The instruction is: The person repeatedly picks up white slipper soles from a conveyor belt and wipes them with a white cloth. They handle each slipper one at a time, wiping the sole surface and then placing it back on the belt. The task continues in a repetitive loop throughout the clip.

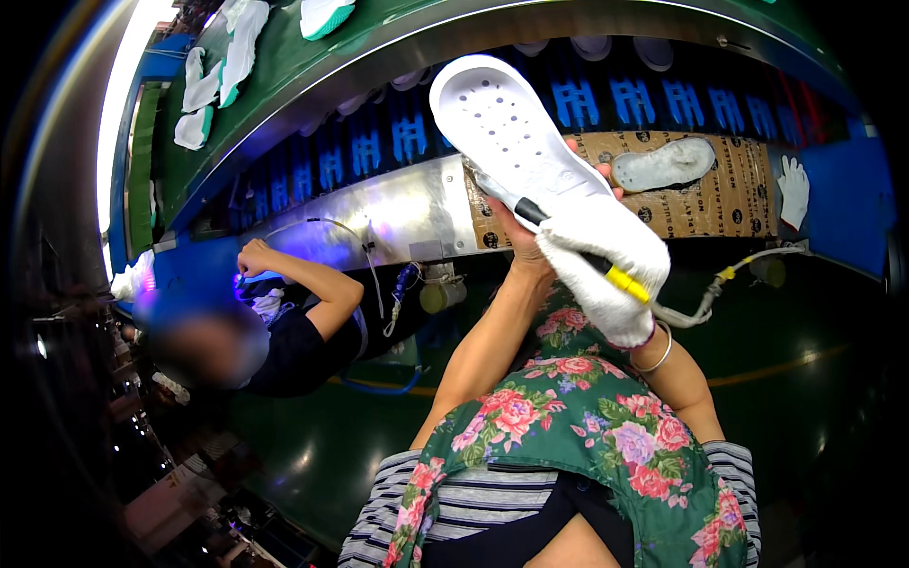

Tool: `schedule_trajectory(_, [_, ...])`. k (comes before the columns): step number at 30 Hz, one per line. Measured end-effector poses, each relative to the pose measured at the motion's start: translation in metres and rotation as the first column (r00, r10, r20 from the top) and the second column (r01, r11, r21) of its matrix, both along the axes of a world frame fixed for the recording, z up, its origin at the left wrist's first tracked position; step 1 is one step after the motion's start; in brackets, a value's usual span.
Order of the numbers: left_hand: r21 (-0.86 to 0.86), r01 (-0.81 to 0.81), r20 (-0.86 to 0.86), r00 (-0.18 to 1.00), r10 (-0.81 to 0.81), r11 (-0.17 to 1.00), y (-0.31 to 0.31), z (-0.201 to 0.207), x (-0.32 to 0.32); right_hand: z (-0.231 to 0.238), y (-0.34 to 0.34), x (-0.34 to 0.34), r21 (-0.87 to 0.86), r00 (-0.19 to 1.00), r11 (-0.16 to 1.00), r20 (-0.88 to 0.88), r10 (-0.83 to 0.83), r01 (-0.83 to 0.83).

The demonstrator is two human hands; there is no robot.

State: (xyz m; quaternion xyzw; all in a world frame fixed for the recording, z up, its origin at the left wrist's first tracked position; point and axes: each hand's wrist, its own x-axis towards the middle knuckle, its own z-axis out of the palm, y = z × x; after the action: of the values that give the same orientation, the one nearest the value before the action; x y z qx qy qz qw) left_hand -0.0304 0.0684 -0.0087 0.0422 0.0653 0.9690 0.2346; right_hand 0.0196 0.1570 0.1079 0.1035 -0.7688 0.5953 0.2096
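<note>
My left hand (pixel 523 235) is bare and grips a white shoe sole (pixel 492 118) from beneath, its fingertips showing at the sole's right edge. The sole is held tilted above the bench, with its dished, dotted side facing me. My right hand (pixel 611 270) wears a white knitted glove and is closed around a pen-like tool (pixel 625 282) with a black body and a yellow band. The tool's black front part lies at the left edge of the sole; its tip is hard to make out. A grey hose (pixel 696 312) runs out beside my right wrist.
A greyish sole (pixel 663 166) lies on brown printed cardboard (pixel 748 204) on the metal bench (pixel 417 208). To its right is a white glove (pixel 793 192). White-and-green soles (pixel 194 128) rest on the raised green belt (pixel 284 85). A co-worker (pixel 303 312) is at the left.
</note>
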Motion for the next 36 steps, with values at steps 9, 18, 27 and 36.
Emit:
schedule_trajectory(9, [-0.024, 0.018, 0.056, 0.998, -0.017, 1.000, -0.004, 0.007, -0.002, -0.022, 0.008, 0.013, 0.210, 0.989, 0.976, -0.147, -0.021, 0.052])
schedule_trajectory(18, [0.047, -0.012, 0.084, 0.996, 0.008, 0.999, -0.003, 0.010, -0.013, -0.021, 0.021, 0.020, 0.218, 0.996, 0.975, -0.086, -0.030, 0.048])
schedule_trajectory(27, [0.094, 0.029, 0.029, 0.999, -0.032, 0.995, -0.007, 0.013, -0.020, -0.021, 0.023, 0.021, 0.251, 0.994, 0.967, -0.089, 0.067, -0.043])
schedule_trajectory(36, [0.026, 0.027, -0.007, 1.000, -0.027, 0.999, -0.019, 0.004, -0.020, -0.031, 0.033, 0.027, 0.321, 0.993, 0.947, -0.105, 0.063, -0.026])
